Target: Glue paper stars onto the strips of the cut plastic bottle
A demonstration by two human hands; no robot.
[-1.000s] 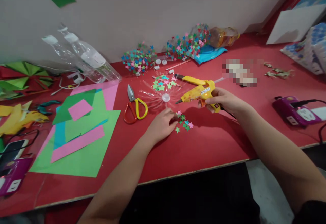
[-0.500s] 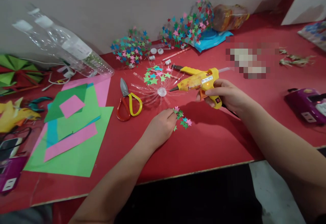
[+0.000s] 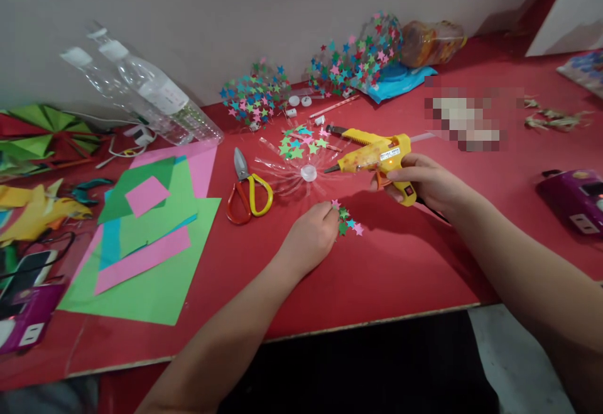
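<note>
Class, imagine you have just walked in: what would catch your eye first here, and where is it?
Probably the bright yellow glue gun in the right hand, near the centre, its nozzle towards the splayed clear strips. Next, perhaps, the clusters of colourful stars along the back by the wall, then the green and pink paper sheets at the left.

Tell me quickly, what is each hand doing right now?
Left hand: fingers curled down at the small paper stars; whether it grips one cannot be told.
Right hand: closed around the yellow glue gun.
</note>
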